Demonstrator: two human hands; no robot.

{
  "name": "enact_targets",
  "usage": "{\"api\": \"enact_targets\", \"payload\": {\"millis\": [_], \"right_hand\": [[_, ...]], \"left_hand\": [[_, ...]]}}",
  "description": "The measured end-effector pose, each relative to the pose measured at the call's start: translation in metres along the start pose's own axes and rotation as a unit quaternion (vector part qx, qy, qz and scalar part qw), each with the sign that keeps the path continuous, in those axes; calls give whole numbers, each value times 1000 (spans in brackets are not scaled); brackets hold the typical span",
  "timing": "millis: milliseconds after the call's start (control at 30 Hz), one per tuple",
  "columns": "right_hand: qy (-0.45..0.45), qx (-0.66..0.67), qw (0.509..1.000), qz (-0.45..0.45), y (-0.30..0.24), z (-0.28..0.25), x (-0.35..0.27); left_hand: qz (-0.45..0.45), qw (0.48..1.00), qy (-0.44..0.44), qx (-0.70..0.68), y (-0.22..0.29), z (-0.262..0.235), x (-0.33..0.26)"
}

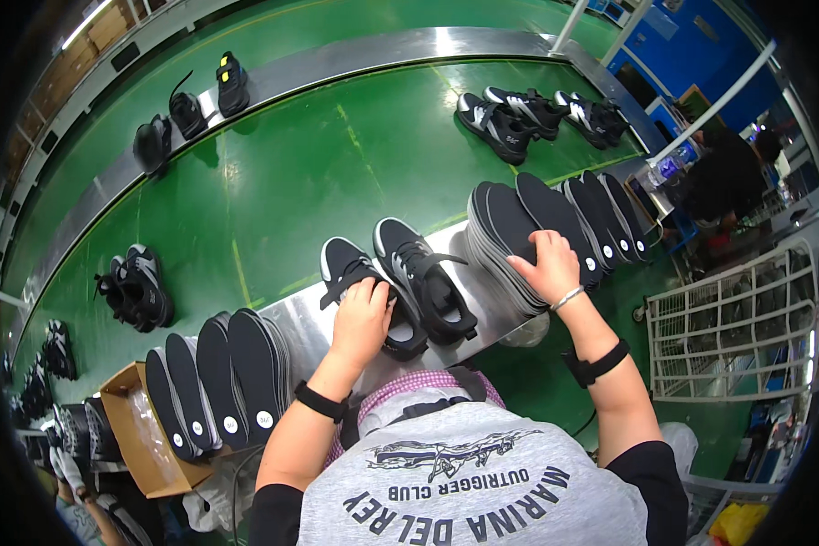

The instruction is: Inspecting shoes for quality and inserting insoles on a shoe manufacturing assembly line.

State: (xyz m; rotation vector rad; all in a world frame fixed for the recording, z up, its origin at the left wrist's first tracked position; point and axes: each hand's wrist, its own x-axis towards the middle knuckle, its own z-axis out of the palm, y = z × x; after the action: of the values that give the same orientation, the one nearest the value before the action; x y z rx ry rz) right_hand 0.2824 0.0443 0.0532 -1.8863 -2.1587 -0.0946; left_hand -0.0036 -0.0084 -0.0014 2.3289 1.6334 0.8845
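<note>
A pair of black sneakers with silver-grey toes stands side by side on the steel ledge in front of me, toes pointing away. My left hand (364, 318) is closed over the left sneaker (344, 256), its fingers curled at the tongue and opening. The right sneaker (419, 273) stands beside it, untouched, with its strap sticking out sideways. My right hand (551, 269) rests at a thick stack of black insoles (502, 223), thumb and fingers apart on the top ones. No insole is visibly lifted. The fingertips' undersides are hidden.
More insole stacks (610, 218) stand farther right, with others (250, 364) at the left beside an open cardboard box (146, 437). Several sneakers (510, 123) sit on the green belt (318, 155), others (232, 82) on its far steel edge. A white rack (728, 328) stands at right.
</note>
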Motion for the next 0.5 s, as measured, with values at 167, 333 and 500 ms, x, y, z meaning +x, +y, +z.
{"api": "enact_targets", "payload": {"millis": [167, 333, 500], "right_hand": [[17, -17, 1000, -15, 17, 16, 21], [22, -44, 994, 99, 50, 11, 40], [-54, 41, 988, 140, 73, 3, 46]], "left_hand": [[-49, 996, 40, -63, -8, -11, 16], [-74, 995, 22, -70, -6, -12, 19], [-139, 981, -26, -131, -15, -14, 21]]}}
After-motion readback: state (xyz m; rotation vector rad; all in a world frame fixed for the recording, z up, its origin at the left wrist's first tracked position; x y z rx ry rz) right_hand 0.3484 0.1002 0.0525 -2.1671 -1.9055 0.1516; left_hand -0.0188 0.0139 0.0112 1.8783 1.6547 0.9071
